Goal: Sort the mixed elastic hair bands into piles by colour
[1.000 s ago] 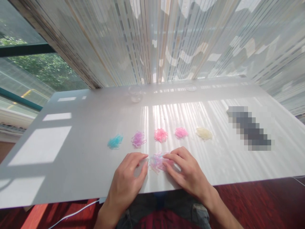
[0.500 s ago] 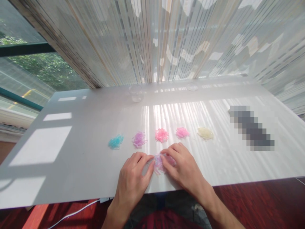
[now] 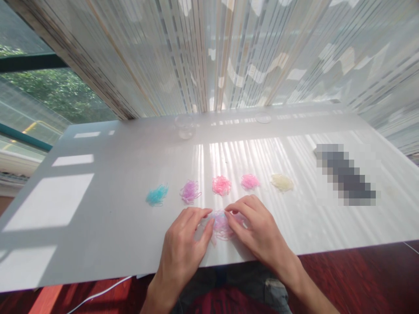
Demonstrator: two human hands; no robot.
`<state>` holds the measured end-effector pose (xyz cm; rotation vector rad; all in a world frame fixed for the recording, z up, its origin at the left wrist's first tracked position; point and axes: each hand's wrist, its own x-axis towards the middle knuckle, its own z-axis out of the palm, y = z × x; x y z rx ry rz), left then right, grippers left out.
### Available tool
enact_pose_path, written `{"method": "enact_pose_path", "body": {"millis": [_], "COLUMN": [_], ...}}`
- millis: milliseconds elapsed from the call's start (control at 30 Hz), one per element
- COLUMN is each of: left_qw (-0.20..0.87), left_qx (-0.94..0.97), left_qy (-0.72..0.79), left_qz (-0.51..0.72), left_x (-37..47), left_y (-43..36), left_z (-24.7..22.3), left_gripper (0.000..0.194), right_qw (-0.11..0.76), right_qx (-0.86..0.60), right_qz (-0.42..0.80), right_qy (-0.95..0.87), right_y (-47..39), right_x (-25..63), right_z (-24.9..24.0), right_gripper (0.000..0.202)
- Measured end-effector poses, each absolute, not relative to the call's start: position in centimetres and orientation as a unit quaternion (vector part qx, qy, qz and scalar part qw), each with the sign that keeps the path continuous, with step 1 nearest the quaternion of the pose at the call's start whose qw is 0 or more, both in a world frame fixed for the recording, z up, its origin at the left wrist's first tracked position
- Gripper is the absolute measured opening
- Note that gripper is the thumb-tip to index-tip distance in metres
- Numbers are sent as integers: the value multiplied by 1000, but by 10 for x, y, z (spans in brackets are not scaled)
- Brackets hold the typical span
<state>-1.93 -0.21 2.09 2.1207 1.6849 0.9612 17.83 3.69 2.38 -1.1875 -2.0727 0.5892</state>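
A mixed pile of small rubber bands, mostly lilac and pale pink with bits of blue, lies near the table's front edge. At its left side is my left hand, thumb and forefinger a little apart with nothing visible between them. My right hand reaches over the pile's right side and hides part of it. Its thumb and forefinger tips come together at the pile; what they pinch is too small to make out. Beyond my hands run single-colour heaps: blue bands, purple bands, coral bands, pink bands and yellow bands.
Toward the back of the white table stand a clear round container and a clear, flat round piece. A blurred-out dark object lies on the right. A striped curtain hangs behind the table.
My right hand has shifted slightly to the right, and more of the mixed pile shows between my hands. The left thumb and forefinger remain beside it. The view has moved slightly.
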Motion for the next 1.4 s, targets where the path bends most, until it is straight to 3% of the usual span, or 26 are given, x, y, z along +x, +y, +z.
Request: {"method": "enact_pose_path", "body": {"millis": [233, 533, 833, 1400], "left_qw": [167, 130, 57, 43], "left_qx": [730, 763, 773, 779], "left_qy": [552, 520, 534, 572], "left_qz": [367, 362, 337, 253], "left_x": [-9, 4, 9, -18], "left_y": [5, 25, 58, 74], "left_z": [30, 41, 50, 46], "left_gripper": [10, 7, 11, 22], "right_qw": [370, 409, 394, 369], "right_qx": [-443, -446, -502, -479], "right_qz": [227, 216, 206, 205], "right_qy": [-784, -766, -742, -770], "right_y": [37, 42, 50, 44], "right_x": [191, 203, 231, 232], "right_z": [32, 32, 17, 7], "right_gripper": [10, 9, 8, 11]}}
